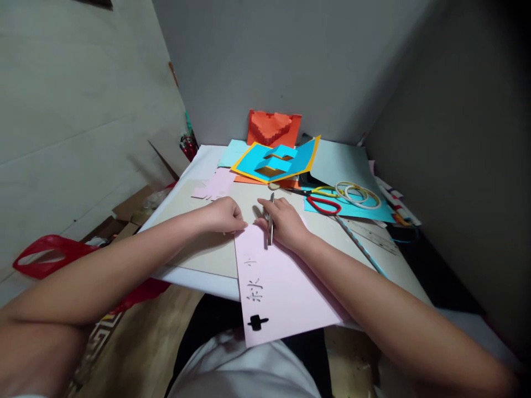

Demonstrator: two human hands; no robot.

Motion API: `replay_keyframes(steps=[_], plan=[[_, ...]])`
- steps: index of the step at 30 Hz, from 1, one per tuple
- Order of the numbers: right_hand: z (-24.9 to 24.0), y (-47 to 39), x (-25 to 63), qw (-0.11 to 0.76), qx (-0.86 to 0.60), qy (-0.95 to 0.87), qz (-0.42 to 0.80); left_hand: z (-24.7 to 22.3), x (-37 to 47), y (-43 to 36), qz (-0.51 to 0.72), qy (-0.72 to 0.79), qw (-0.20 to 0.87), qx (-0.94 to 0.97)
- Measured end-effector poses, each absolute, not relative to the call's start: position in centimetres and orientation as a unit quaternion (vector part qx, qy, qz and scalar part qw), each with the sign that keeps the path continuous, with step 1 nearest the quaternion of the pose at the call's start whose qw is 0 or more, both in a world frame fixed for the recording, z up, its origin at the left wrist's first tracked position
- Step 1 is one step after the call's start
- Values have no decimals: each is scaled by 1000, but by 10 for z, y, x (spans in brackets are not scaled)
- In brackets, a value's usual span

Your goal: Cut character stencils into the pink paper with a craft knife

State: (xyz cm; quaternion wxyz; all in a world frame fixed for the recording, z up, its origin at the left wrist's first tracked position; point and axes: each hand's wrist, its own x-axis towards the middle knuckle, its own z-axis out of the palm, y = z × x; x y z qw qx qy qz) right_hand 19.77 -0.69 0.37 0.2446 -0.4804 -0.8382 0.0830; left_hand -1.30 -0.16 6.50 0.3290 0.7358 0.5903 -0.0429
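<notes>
A pink paper sheet with black handwriting and a black cut-out shape lies on the table and reaches over its front edge. At the sheet's far left corner is my left hand, its fingers closed; what they grip, if anything, is too small to make out. My right hand rests over the far part of the sheet and is closed on a slim metal cutter, held between thumb and fingers. Part of the sheet's right side is hidden under my right forearm.
Beyond my hands stand a blue and yellow pop-up card and an orange heart card. Red-handled scissors and white and yellow rings lie to the right. A patterned stick is nearer. Pink scraps lie left.
</notes>
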Motion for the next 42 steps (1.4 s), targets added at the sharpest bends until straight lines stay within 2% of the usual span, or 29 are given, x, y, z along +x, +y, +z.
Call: replay_keyframes(steps=[6,13,18,24,29,37,42], plan=[[4,-8,192,256,-522,-809,88,72,-17,-34,-69,615,309,722],[24,2,211,359,-568,-731,123,80,-20,-36,-41,539,406,737],[54,-5,225,429,-576,-680,149,105,-10,-30,55,507,464,724],[86,-35,240,474,-549,-667,170,127,4,-27,200,503,519,662],[87,-56,257,467,-532,-663,244,128,8,-26,206,493,561,633],[63,-61,272,392,-505,-627,445,123,10,-17,187,484,590,618],[48,-56,276,401,-502,-574,508,119,16,-13,152,463,616,619]])
